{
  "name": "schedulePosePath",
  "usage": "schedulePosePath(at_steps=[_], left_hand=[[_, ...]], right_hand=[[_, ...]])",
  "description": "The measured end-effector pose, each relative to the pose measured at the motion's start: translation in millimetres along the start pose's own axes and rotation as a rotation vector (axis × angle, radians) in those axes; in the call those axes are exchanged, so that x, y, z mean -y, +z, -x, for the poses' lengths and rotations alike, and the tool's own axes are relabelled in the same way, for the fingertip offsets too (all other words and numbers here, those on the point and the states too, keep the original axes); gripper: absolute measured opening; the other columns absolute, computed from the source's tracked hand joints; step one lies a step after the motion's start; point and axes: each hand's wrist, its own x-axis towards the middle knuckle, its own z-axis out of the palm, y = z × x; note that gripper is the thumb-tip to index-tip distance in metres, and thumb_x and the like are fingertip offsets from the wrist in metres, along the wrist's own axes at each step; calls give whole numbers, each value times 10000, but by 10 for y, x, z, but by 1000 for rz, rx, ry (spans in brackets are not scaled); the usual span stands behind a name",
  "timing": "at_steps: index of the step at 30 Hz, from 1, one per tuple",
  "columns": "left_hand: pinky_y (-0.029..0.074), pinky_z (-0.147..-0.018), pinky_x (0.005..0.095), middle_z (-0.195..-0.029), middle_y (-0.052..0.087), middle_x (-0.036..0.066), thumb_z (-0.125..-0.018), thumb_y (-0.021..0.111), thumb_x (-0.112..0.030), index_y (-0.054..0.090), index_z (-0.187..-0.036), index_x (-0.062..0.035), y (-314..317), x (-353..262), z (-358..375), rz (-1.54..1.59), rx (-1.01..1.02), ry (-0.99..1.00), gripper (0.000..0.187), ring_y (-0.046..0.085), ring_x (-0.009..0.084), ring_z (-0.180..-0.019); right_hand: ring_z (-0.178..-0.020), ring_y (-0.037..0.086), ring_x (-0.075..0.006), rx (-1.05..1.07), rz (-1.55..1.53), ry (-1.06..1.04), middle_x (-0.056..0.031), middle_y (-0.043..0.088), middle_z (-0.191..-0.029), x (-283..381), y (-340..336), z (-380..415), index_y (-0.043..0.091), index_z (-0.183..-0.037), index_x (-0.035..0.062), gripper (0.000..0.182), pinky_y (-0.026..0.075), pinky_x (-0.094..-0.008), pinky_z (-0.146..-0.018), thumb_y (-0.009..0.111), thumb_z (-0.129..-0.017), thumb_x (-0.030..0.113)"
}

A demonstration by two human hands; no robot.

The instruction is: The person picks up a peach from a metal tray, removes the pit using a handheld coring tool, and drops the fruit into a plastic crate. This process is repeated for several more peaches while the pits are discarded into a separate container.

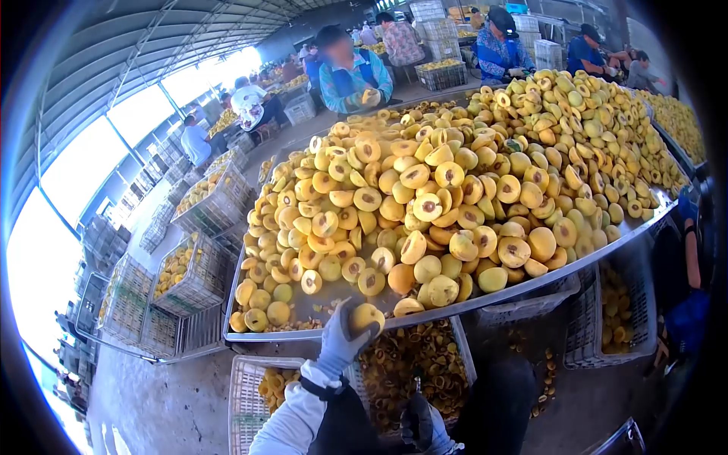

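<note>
My left hand (339, 347), in a light grey glove, is closed around a yellow peach half (367, 319) at the near edge of the metal table (284, 334). Low in the view, my right hand (425, 426), in a grey and black glove, is closed on a small tool with a metal tip (418, 385); its handle is hidden in the fingers. A big heap of halved yellow peaches (447, 176) covers the table, many with brown pit hollows facing up. Between my knees and the table stands a crate holding brown pits and scraps (413, 356).
A white crate (241, 387) with some fruit sits left of my legs. Another crate (648, 334) stands to the right. Stacked crates of peaches (186, 273) line the left. Across the table sits a person (353, 80), with other people working farther back.
</note>
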Motion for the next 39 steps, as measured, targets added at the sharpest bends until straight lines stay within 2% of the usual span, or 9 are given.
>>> schedulePosePath(at_steps=[4,10,16,22,23,26,28,37,39], left_hand=[[513,-826,376,-1127,565,157,-646,814,-354,422,-1299,-35,17,-771,621,-238,302,337,826,619,320,-953],[516,-702,407,-1119,502,164,-793,657,-449,395,-1355,-127,-91,-852,994,-309,422,47,699,602,362,-877],[517,-693,403,-1105,503,172,-818,660,-387,418,-1302,-85,-134,-839,1107,-349,138,102,619,591,354,-901],[481,-825,336,-1051,575,177,-899,601,-248,502,-1194,-18,-121,-573,971,357,-104,-219,386,591,293,-939],[462,-854,334,-1041,593,173,-915,578,-199,526,-1164,-1,-123,-507,936,485,-102,-320,323,589,277,-951],[447,-874,368,-1081,565,183,-893,585,-187,503,-1208,9,-265,-652,797,123,-194,-18,379,560,324,-996],[431,-900,387,-1176,505,199,-881,591,-208,442,-1289,-3,-291,-629,778,36,-132,22,480,530,353,-1045],[437,-874,279,-1055,573,98,-985,443,-189,479,-1211,22,-128,-453,669,462,-239,-98,311,554,171,-973],[438,-875,276,-1042,586,76,-1003,411,-223,517,-1161,7,91,-177,718,713,-329,-253,299,546,149,-965]], right_hand=[[-681,544,-113,167,104,-300,-3,577,-836,247,254,143,517,-1178,49,618,439,-225,-574,556,-858,576],[-730,550,-69,234,265,-98,-7,599,-898,212,127,168,488,-1239,86,545,424,-184,-624,609,-869,467],[-808,572,-95,267,126,-171,-38,590,-995,294,436,95,447,-1283,75,491,465,-204,-674,665,-863,205],[-897,560,-136,268,754,-597,-42,538,-1091,250,613,-301,364,-1352,93,564,499,-260,-743,574,-847,-43],[-836,559,-127,322,460,-438,-41,532,-1075,231,669,-292,373,-1342,91,560,496,-244,-712,555,-836,-63],[-785,604,-108,251,139,-179,-56,572,-1104,298,702,-435,354,-1389,118,562,511,-221,-614,617,-893,123],[-935,605,-139,374,146,-173,-72,571,-1152,517,967,-207,371,-1375,56,507,524,-266,-813,580,-918,115],[-889,593,-181,201,322,-522,-91,558,-1053,342,1129,-605,476,-1187,-1,413,513,-287,-808,639,-808,-23],[-868,602,-235,175,918,-967,-129,561,-1038,433,1150,-685,489,-1184,5,461,517,-310,-782,690,-770,40]])
